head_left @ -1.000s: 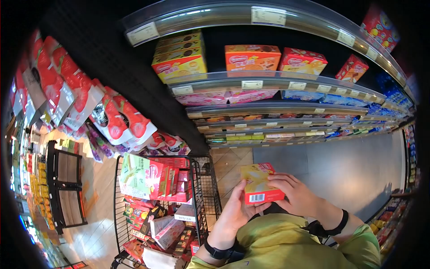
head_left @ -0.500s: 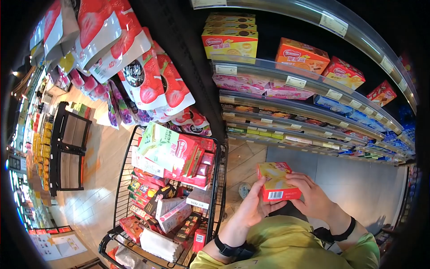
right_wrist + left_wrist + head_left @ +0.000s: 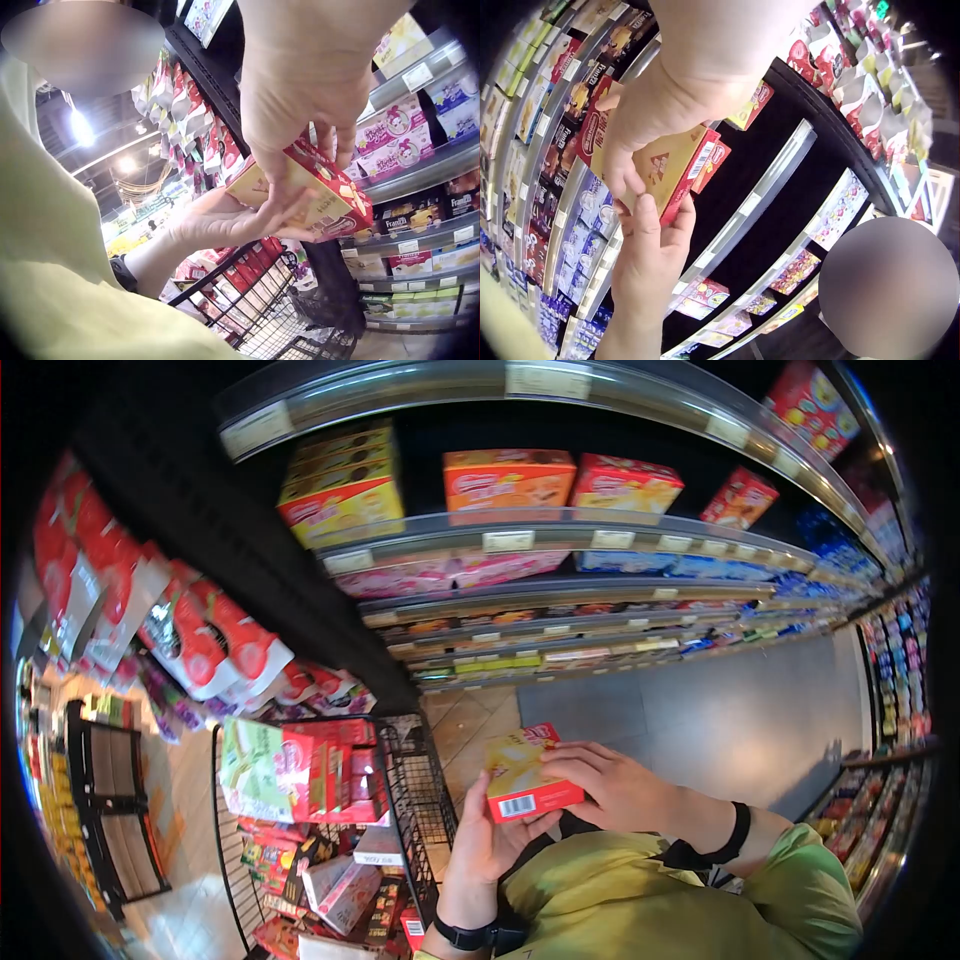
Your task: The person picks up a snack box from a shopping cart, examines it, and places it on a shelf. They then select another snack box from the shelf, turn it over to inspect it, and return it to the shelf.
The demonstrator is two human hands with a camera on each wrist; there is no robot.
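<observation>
Both hands hold a red and yellow box (image 3: pixel 530 772) in front of the body, its barcode side facing the wearer. The left hand (image 3: pixel 487 845) supports it from the left and below, thumb along the side. My right hand (image 3: pixel 615 785) grips the right end, fingers over the top. In the left wrist view the box (image 3: pixel 667 169) lies between the two hands. The right wrist view shows the box (image 3: pixel 300 187) pinched by fingers from above, with the other palm under it.
A black wire cart (image 3: pixel 395 760) full of boxed goods stands at the left. Shelves (image 3: pixel 560 540) with snack boxes run across the front. Strawberry-printed bags (image 3: pixel 205 635) hang at the left, and a dark rack (image 3: pixel 110 800) stands beyond the cart.
Against half a second ago, the head view has swung so that shelves, cart, hands and box all appear further left. Both hands keep their hold on the box.
</observation>
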